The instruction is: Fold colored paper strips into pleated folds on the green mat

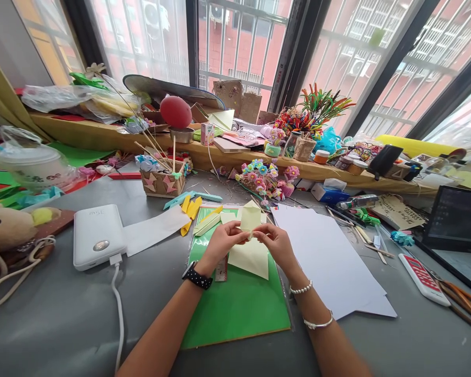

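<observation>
Both my hands pinch the lower end of a small folded piece of pale yellow paper (250, 215), held up above the green sheet (235, 314). My left hand (228, 241) grips it from the left with thumb and fingers closed. From the other side my right hand (275, 242) holds the same end, fingertips almost meeting the left ones. Beneath them a flat pale yellow sheet (251, 260) lies on the green one. A short ruler (221, 269) shows partly beside my left wrist. Folded yellow strips (191, 212) lie just beyond the green sheet's far left corner.
White paper sheets (325, 262) lie to the right, near a red-and-white calculator (424, 279) and a laptop (455, 230). On the left, a white printer (99, 236) has a cable (119, 309). A decorated box (163, 183) and crocheted flowers (261, 178) stand behind.
</observation>
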Demonstrator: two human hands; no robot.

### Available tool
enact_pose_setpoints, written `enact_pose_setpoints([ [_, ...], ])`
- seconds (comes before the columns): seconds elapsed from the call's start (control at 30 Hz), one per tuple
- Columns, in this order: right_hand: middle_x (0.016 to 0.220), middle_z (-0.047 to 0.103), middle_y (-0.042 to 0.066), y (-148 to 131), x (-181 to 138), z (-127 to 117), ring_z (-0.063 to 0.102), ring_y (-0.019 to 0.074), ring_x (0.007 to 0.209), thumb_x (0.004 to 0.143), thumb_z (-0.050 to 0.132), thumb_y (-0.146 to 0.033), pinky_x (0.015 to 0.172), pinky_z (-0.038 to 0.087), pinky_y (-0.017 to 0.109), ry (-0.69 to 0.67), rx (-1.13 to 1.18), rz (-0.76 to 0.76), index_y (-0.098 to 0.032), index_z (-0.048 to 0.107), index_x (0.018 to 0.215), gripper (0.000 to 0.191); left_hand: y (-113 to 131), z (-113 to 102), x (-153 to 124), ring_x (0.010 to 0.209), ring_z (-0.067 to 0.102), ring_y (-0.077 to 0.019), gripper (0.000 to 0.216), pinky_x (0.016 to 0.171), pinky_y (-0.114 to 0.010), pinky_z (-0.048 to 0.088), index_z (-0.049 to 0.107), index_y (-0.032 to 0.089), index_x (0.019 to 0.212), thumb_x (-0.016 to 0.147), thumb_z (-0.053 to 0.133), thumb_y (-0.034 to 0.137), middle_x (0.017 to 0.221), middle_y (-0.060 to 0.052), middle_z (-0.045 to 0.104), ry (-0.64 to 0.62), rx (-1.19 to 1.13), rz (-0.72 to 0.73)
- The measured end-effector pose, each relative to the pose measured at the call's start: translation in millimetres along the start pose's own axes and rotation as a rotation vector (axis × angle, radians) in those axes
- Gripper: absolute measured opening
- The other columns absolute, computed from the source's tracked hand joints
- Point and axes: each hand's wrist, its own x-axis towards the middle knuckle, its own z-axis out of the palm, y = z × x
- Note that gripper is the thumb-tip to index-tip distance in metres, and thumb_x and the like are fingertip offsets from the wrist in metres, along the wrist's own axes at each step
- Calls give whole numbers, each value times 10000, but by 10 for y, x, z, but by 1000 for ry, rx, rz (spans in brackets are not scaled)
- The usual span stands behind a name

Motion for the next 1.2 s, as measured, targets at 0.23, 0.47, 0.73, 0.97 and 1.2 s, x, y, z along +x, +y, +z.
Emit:
enact_pose_setpoints([
  [0.23,670,604,26,-18,-8,-1,541,133,585,733,544,-340,524,429,228,7,-70,-16,-170,579,679,182,-36,-28,13,630,569,-132,407,656,-277,442,509,130,876,551,693,293,649,0,603,-81,25,5],
  [0.47,679,610,25,-21,-15,17,546,135,597,729,556,-300,547,431,237,13,-130,-58,-173,587,670,143,-97,-62,45,596,542,-116,313,537,-207,385,495,153,776,549,683,262,581,48,526,-107,182,68],
  [0.73,678,586,8,-1,-14,52,533,118,563,723,557,-288,535,445,244,-8,68,14,-183,548,817,141,-51,-29,33,643,557,-133,338,609,-247,433,560,129,825,548,683,278,692,-16,599,-61,145,35],
  [0.97,668,562,-6,22,6,65,516,114,542,650,621,-348,479,438,230,87,241,149,-183,509,863,293,-58,-11,31,646,563,-139,381,594,-248,440,567,123,854,530,699,275,729,-37,619,-41,88,39],
  [1.2,548,536,-5,12,-14,71,480,104,484,695,567,-372,492,416,226,34,104,137,-151,584,632,231,-85,-10,37,653,568,-138,383,600,-247,444,551,126,872,545,687,270,733,-38,622,-57,82,37],
])
